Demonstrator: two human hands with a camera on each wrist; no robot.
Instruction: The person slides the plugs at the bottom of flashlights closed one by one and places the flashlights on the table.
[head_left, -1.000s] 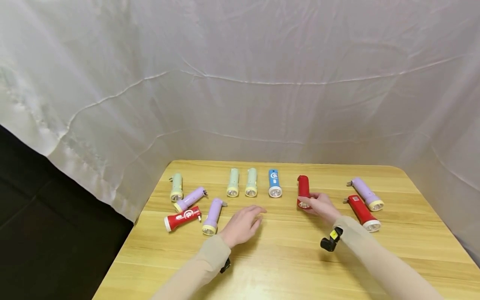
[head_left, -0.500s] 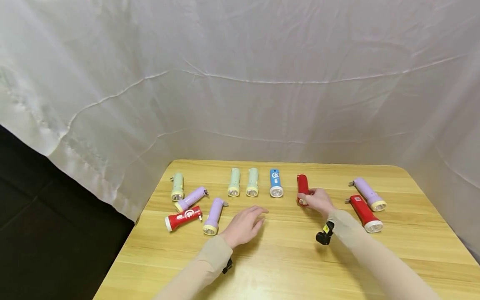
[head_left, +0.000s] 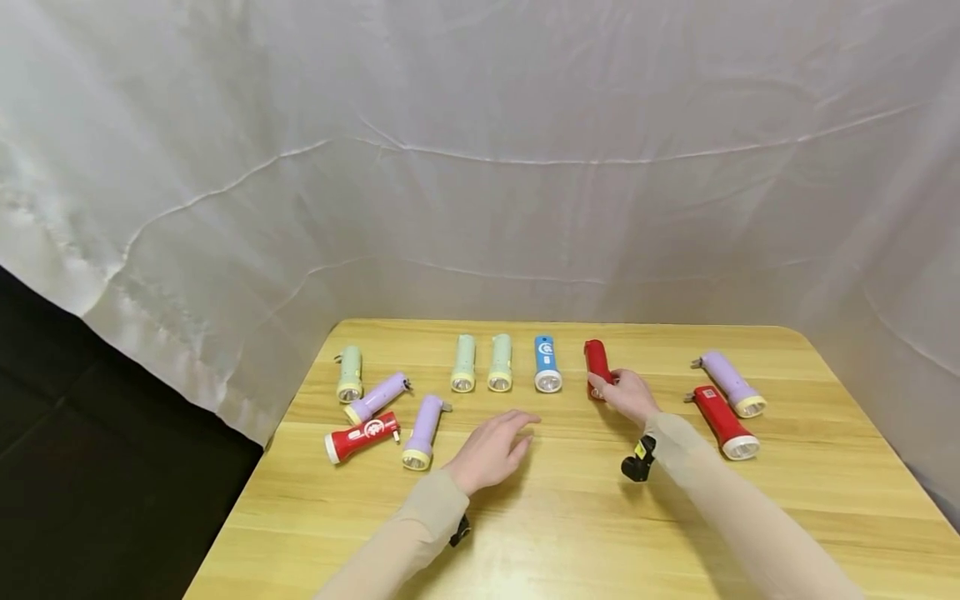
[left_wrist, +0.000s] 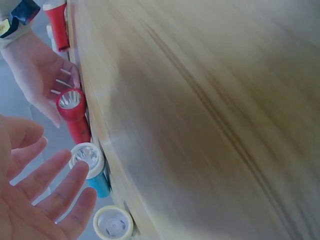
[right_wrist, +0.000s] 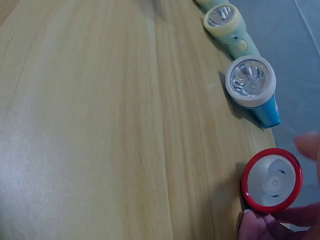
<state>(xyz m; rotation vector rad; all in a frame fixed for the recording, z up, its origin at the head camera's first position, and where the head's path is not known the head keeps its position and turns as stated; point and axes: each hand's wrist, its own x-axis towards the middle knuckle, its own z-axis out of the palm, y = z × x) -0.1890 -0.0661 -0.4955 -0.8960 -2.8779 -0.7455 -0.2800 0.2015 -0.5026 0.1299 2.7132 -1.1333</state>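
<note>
The red torch (head_left: 597,357) is red all over, handle to flared head, its clear lens (right_wrist: 272,182) ringed by a red rim. It lies toward the bench's (head_left: 562,533) far edge, at about 1 o'clock, lens toward 6 and handle toward 12; the blue torch (head_left: 546,355) is near, at its 9 o'clock. The right hand (head_left: 632,396) comes in from 4 o'clock, fingers and thumb curled round the head. The left hand's (head_left: 491,450) fingers are loosely spread and hold nothing.
</note>
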